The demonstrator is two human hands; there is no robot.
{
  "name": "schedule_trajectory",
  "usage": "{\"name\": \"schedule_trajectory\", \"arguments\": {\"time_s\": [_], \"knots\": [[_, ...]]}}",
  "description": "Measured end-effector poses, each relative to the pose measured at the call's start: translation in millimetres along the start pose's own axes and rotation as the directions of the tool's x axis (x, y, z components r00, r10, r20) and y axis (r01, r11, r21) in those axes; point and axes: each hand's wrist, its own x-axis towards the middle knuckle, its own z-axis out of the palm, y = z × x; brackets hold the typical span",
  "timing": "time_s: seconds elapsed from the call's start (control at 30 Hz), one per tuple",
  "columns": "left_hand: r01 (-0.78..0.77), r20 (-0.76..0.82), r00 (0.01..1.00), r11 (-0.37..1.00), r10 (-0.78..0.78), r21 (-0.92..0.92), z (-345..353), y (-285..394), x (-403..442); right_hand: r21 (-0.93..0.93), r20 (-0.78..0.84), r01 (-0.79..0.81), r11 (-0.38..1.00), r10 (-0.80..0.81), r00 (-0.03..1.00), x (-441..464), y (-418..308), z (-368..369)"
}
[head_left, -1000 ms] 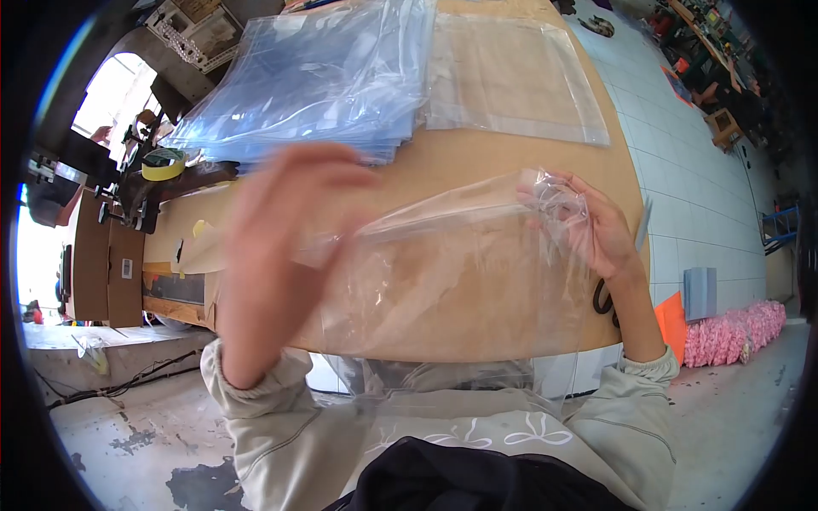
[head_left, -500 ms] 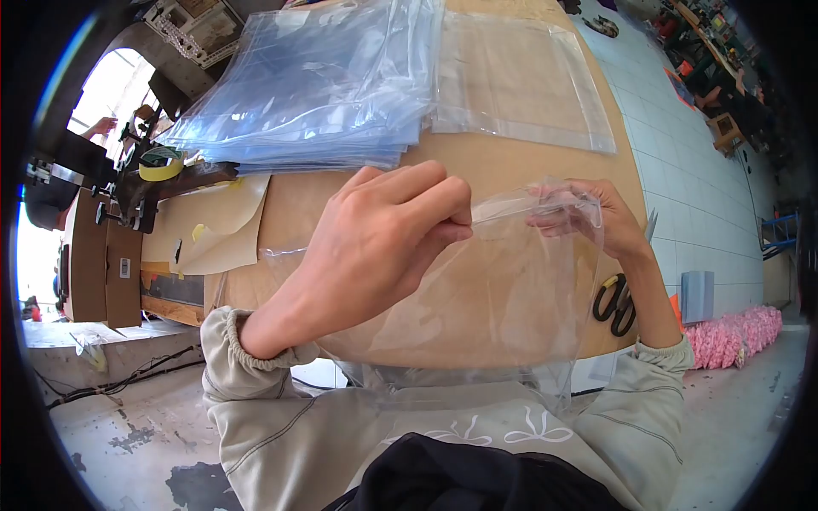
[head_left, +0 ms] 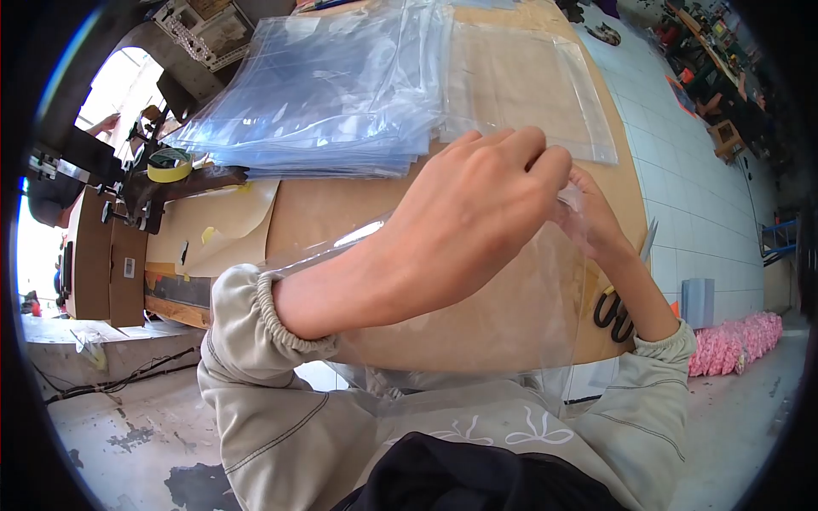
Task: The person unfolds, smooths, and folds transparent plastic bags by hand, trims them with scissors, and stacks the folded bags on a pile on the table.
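Observation:
A clear plastic bag point(head_left: 503, 319) hangs between my hands and drapes over the table's near edge towards my lap. My left hand point(head_left: 486, 209) reaches across to the right, fingers curled on the bag's upper edge; its fingertips are mostly hidden. Just beyond it, my right hand point(head_left: 592, 217) pinches a bunched part of the same edge, partly covered by my left hand. Black-handled scissors point(head_left: 615, 315) lie on the table beside my right forearm, their blades pointing away.
A stack of bluish clear plastic bags point(head_left: 332, 94) covers the back of the brown table point(head_left: 341, 198). Another clear bag point(head_left: 528, 85) lies flat to its right. At left are a clamp device with a yellow tape roll point(head_left: 170, 166) and a cardboard box point(head_left: 111, 255). Pink material point(head_left: 737, 345) lies on the floor.
My left hand has moved right and slightly away from me along the bag's edge, up to my right hand. The stretch of plastic between the hands has closed up.

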Motion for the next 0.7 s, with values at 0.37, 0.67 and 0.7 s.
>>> {"name": "schedule_trajectory", "arguments": {"time_s": [0.37,0.67,0.7], "knots": [[0.048,-0.138,0.984,0.921,-0.109,-0.387,-1,-11,-8,0.206,0.143,-0.027,0.978,-0.003,0.99,20,5,-11],[0.109,-0.081,0.982,0.857,-0.173,-0.504,-7,-21,-7,0.278,0.294,0.095,0.956,-0.179,0.939,35,19,-20],[0.114,-0.071,0.982,0.848,-0.175,-0.518,-8,-20,-7,0.289,0.27,0.081,0.954,-0.162,0.949,35,20,-19]]}}
